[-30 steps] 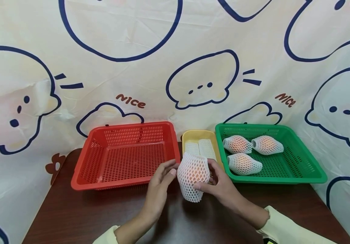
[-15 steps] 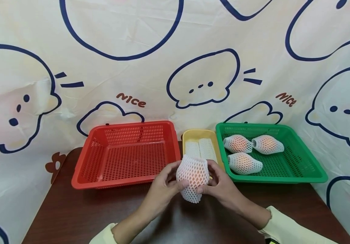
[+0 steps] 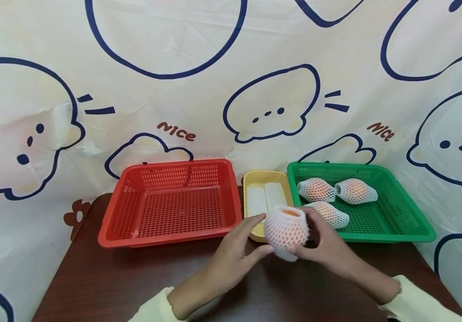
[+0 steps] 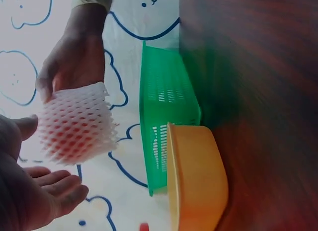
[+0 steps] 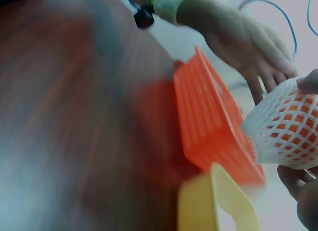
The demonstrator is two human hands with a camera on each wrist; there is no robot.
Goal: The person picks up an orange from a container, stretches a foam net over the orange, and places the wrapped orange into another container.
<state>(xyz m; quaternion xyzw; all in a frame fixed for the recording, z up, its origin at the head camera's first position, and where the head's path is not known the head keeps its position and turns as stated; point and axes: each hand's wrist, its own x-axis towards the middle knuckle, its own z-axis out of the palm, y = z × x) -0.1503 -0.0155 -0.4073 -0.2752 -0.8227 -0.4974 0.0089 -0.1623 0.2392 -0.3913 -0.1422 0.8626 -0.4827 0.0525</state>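
An orange-coloured round fruit in a white foam net sleeve (image 3: pixel 286 232) is held above the table by my right hand (image 3: pixel 329 246), its thumb at the near side and fingers round the right side. Orange skin shows through the sleeve's upper opening. My left hand (image 3: pixel 231 257) is at the fruit's left with fingers extended and thumb spread. In the left wrist view, the left fingers (image 4: pixel 59 186) stand apart from the netted fruit, below it. Behind the hands, a yellow basket (image 3: pixel 266 177) contains flat white foam net sleeves (image 3: pixel 257 200).
At the left stands a red basket (image 3: pixel 180 210) with nothing in it. A green basket (image 3: pixel 392 221) on the right contains three fruits in foam nets (image 3: pixel 357 191). Both stand on the dark wooden table (image 3: pixel 142 277), against a patterned cloth backdrop (image 3: pixel 198 103).
The netted fruit has moved right and tipped, its opening now facing the head camera more. The left hand came onto the fruit, then its fingers spread off it; the right hand kept hold.
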